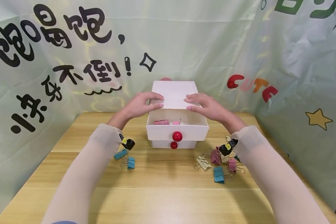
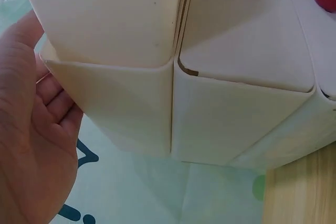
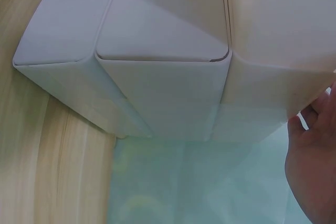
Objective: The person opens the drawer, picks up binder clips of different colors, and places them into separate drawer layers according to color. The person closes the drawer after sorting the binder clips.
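Note:
A white drawer box with red round knobs stands on the wooden table. Its upper drawer is pulled out, and pink binder clips lie inside. My left hand rests on the left of the box's top, fingers reaching inward. On the right of the top lies my right hand, placed much the same way. In the left wrist view the left hand touches the topmost section's edge. The right wrist view shows part of the right hand against the box, most fingertips hidden.
Two blue binder clips lie on the table at left, near the left forearm. At right is a loose group of pink, cream and blue clips, partly behind the right wrist camera. A printed cloth hangs behind.

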Demonstrator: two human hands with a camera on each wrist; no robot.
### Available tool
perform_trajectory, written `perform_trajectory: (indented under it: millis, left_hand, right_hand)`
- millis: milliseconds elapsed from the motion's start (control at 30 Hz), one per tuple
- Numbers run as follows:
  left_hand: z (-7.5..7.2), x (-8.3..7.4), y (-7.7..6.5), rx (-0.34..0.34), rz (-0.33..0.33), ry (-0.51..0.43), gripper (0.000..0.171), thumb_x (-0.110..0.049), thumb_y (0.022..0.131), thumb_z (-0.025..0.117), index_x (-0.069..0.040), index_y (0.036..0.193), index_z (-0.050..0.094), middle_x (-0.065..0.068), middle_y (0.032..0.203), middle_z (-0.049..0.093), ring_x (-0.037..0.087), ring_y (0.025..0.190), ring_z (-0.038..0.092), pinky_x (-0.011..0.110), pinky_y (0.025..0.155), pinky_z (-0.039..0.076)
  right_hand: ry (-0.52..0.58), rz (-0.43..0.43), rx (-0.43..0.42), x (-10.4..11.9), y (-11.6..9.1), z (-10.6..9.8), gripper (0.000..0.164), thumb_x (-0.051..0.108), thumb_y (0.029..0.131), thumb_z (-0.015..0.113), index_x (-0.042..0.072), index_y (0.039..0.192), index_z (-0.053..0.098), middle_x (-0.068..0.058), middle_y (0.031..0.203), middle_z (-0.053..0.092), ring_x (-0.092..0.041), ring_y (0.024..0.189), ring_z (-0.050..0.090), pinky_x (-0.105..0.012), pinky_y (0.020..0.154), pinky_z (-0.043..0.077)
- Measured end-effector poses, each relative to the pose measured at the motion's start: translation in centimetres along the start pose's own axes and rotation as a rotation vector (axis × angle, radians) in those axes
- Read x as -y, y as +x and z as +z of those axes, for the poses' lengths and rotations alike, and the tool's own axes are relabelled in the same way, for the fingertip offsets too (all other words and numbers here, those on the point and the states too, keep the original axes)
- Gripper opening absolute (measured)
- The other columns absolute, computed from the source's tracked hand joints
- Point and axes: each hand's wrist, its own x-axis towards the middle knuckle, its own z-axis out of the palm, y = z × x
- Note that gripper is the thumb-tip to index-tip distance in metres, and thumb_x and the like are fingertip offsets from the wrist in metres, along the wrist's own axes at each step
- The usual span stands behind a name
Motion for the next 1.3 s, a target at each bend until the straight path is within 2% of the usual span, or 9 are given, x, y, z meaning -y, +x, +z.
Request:
perform_trajectory:
  millis: [267,533,700,800,967,1167,1300]
  left_hand:
    - [0.0,0.3,-0.1,0.027,-0.009,0.04,0.044,-0.061,0.077,0.054,-0.033,0.11,0.062,-0.017,0.115,0.055,0.006,0.11,0.046,0.031,0.093,0.035]
    - [0.0,0.2,0.3,0.047,-0.02,0.039,0.046,-0.06,0.076,0.055,-0.031,0.11,0.063,-0.015,0.115,0.056,0.006,0.109,0.047,0.031,0.093,0.036]
    - [-0.3,0.0,0.4,0.084,-0.052,0.013,0.046,-0.061,0.074,0.057,-0.032,0.109,0.063,-0.013,0.115,0.056,0.008,0.108,0.048,0.037,0.092,0.037]
    - [-0.3,-0.1,0.5,0.097,-0.072,0.015,0.045,-0.062,0.073,0.057,-0.034,0.108,0.063,-0.015,0.115,0.056,0.006,0.103,0.049,0.035,0.09,0.038]
    - [-0.5,-0.5,0.6,0.101,-0.067,0.016,0.046,-0.063,0.072,0.056,-0.034,0.107,0.063,-0.014,0.115,0.056,0.005,0.098,0.049,0.033,0.086,0.04]
    - [-0.5,-0.3,0.5,0.122,-0.095,0.02,0.046,-0.063,0.072,0.057,-0.034,0.107,0.063,-0.014,0.116,0.055,0.004,0.104,0.048,0.032,0.089,0.039]
    - [-0.4,-0.3,0.5,0.126,-0.096,0.023,0.048,-0.064,0.072,0.056,-0.033,0.109,0.062,-0.012,0.118,0.055,0.005,0.108,0.047,0.031,0.091,0.038]
  right_hand:
    - [0.032,0.011,-0.007,0.0,0.0,0.1,0.048,0.051,0.081,0.056,0.03,0.124,0.053,0.014,0.134,0.039,-0.012,0.126,0.027,-0.048,0.1,0.023]
    - [0.09,0.018,-0.011,-0.3,-0.4,0.2,0.044,0.043,0.085,0.056,0.028,0.126,0.051,0.011,0.138,0.033,-0.009,0.132,0.016,-0.051,0.102,0.016]
    - [0.136,0.007,-0.028,-0.1,-1.5,-0.1,0.041,0.038,0.086,0.056,0.027,0.125,0.052,0.011,0.139,0.033,-0.006,0.131,0.015,-0.048,0.103,0.015]
    - [0.121,0.001,-0.024,-0.2,-2.1,-0.3,0.044,0.04,0.086,0.055,0.029,0.128,0.048,0.013,0.141,0.029,-0.005,0.131,0.015,-0.048,0.103,0.018]
    - [0.101,-0.003,-0.009,0.1,-3.0,-1.1,0.05,0.04,0.086,0.055,0.032,0.133,0.04,0.014,0.143,0.022,-0.007,0.131,0.015,-0.051,0.101,0.018]
    - [0.168,0.009,0.006,-0.3,-5.1,-1.4,0.057,0.03,0.088,0.055,0.027,0.139,0.029,0.009,0.143,0.022,-0.011,0.131,0.018,-0.043,0.104,0.018]
    - [0.18,0.048,0.013,-1.2,-7.1,-1.5,0.057,0.027,0.089,0.054,0.031,0.139,0.026,0.007,0.143,0.023,-0.017,0.131,0.02,-0.043,0.103,0.021]
